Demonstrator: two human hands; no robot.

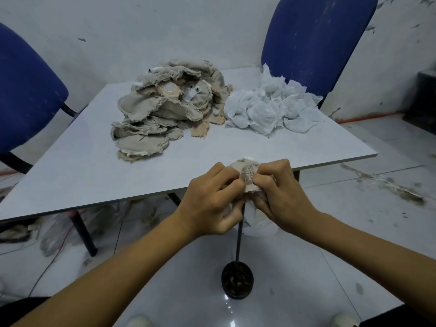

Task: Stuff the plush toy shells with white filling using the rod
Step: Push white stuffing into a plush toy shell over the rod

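A small beige plush shell (245,172) is pinched between both hands, just in front of the near edge of a pale table (70,166). The left hand (210,199) grips its left side with curled fingers; the right hand (280,194) grips its right side likewise. A thin dark rod (239,237) stands nearly upright from a round black base (237,283) on the floor, and its top end disappears between the hands, directly beneath the shell. The rod's long axis thus runs bottom to top, so a downward press of the shell seems called for. Well beyond, on the table, unstuffed shells (162,107) are heaped left of white filling bundles (271,109).
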